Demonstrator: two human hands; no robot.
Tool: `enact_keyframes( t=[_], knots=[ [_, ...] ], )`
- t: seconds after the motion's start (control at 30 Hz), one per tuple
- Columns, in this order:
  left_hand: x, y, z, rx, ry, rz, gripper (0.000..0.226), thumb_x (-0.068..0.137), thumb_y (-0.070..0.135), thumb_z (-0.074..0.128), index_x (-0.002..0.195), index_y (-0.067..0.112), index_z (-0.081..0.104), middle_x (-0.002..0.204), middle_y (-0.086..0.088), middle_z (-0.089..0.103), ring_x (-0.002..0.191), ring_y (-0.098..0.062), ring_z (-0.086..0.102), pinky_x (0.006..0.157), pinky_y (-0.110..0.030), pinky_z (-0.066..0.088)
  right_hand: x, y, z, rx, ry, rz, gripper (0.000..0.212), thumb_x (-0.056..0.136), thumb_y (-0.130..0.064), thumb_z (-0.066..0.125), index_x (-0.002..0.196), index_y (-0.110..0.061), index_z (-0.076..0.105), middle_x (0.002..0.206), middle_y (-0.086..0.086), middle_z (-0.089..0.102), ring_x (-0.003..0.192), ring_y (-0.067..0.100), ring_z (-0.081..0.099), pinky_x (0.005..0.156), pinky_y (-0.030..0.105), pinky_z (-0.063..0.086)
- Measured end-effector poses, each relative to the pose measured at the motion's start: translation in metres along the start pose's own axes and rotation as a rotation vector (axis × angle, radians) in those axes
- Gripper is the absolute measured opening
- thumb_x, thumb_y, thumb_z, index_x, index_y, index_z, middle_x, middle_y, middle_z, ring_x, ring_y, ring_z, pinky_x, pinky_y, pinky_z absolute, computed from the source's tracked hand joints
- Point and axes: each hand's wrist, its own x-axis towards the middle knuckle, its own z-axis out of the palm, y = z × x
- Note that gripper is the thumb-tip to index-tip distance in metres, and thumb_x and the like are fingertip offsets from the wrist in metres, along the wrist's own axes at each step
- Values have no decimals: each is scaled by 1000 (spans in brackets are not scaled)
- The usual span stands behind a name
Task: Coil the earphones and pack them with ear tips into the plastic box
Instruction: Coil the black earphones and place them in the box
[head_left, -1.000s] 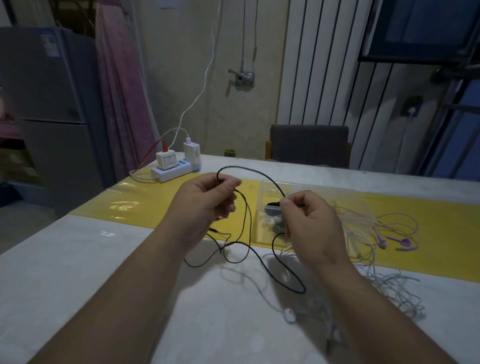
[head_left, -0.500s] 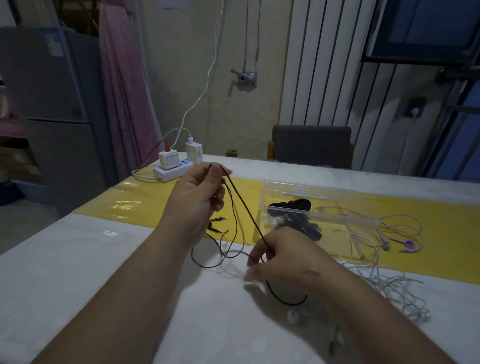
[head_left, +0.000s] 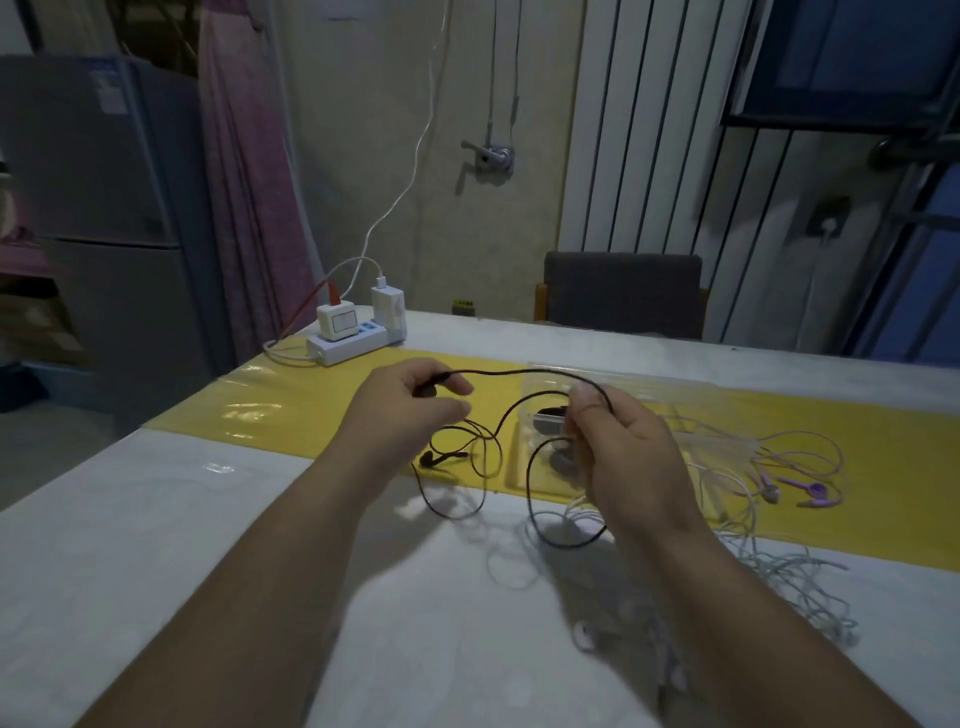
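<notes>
We see the left hand (head_left: 410, 410) and the right hand (head_left: 618, 457) raised above the counter (head_left: 156, 519), each with its fingers (head_left: 587, 410) pinched on the black earphones (head_left: 519, 372). Their cable arches between the two hands and falls in loose loops toward the counter, with one earbud showing below the left hand. The clear plastic box (head_left: 675, 397) lies just behind the right hand on the yellow mat (head_left: 311, 405) with dark items inside; we also note white earphones (head_left: 779, 566) tangled at right, purple earphones (head_left: 810, 488) beside the box, and a power strip (head_left: 353, 345) at the far left edge.
</notes>
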Motion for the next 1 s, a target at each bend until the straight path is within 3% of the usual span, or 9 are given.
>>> enact_keyframes(
  t=[0.1,0.17,0.23,0.3,0.4,0.53,0.73,0.87,1.0],
  knots=[
    [-3,-2,3,339,-46,25,5,81,27,73,80,23,71,69,5,50,61,-9,49,53,-21,36,1,-3,-3,63,80,-23,32,93,-41,53,72,-17,60,59,-9,56,76,43,62,66,59,52],
    [-2,-5,4,502,-96,62,16,86,39,68,78,25,70,88,2,52,79,-11,54,62,-24,38,1,-2,-6,88,148,-56,33,100,-31,51,75,-9,55,54,-10,47,59,23,51,53,41,49],
    [-1,-7,5,576,-114,69,19,88,40,65,77,24,67,92,1,49,82,-15,54,66,-28,41,-1,-4,-7,53,212,-100,38,101,-32,47,76,-3,50,51,-9,40,49,8,37,44,21,38],
    [-1,-8,5,634,-131,66,18,90,38,62,79,23,64,94,2,47,82,-14,53,68,-30,41,-2,-5,-7,7,255,-132,41,101,-34,45,78,0,50,47,-10,41,44,3,34,40,16,32],
    [0,-7,6,625,-159,40,8,93,27,58,89,25,64,95,2,48,82,-13,52,69,-28,41,-2,-5,-7,-23,283,-155,40,102,-32,43,79,0,51,45,-13,45,41,2,37,40,15,30],
    [2,-10,3,709,-235,19,43,84,-5,48,106,27,68,101,3,45,91,-17,52,80,-31,47,-3,-5,-7,-86,307,-177,40,102,-34,44,77,-4,50,50,-10,42,48,6,34,48,27,30],
    [3,-15,2,840,-168,90,15,92,20,62,100,27,72,105,3,52,93,-17,57,77,-27,44,-2,-5,-7,-87,358,-194,37,102,-32,43,74,-8,49,60,-3,40,56,12,34,54,30,30],
    [3,-12,4,788,-231,-3,34,86,3,56,106,26,71,107,3,62,97,-17,59,75,-24,44,-2,-5,-6,-119,335,-192,44,102,-37,41,75,-2,44,61,3,35,56,14,30,53,32,27],
    [-3,-7,2,624,-376,-57,43,78,-4,52,98,31,68,96,9,62,79,-7,55,59,-20,41,-2,-4,-6,-131,346,-189,44,102,-37,41,77,-2,46,60,3,37,57,15,31,53,32,27]
  ],
)
